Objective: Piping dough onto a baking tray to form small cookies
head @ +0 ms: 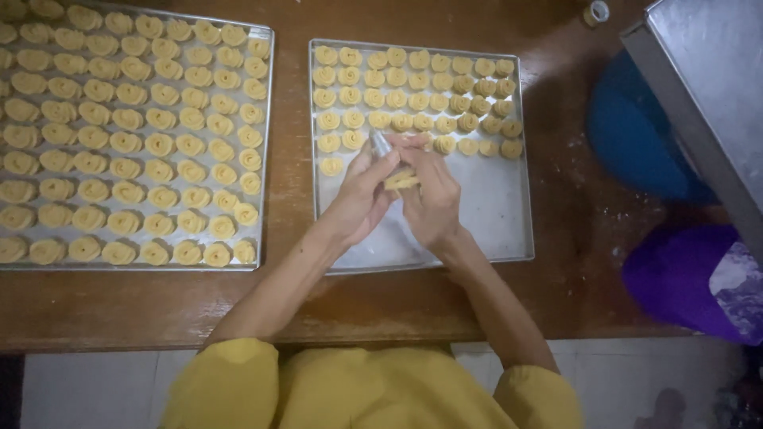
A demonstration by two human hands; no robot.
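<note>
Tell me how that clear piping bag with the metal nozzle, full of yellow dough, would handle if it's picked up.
The clear piping bag probably flops: it bunches between the left hand and right hand. Its metal nozzle end likely droops. Squeezing would probably push dough out, like the piped cookies on the metal tray.

Hands hide most of the piping bag (401, 179); left tray (266, 143) cropped.

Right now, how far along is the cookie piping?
Done: the left tray is full of piped dough swirls. In hand: both hands, left and right, squeeze a piping bag over the right tray. Left: its lower half is still bare.
</note>
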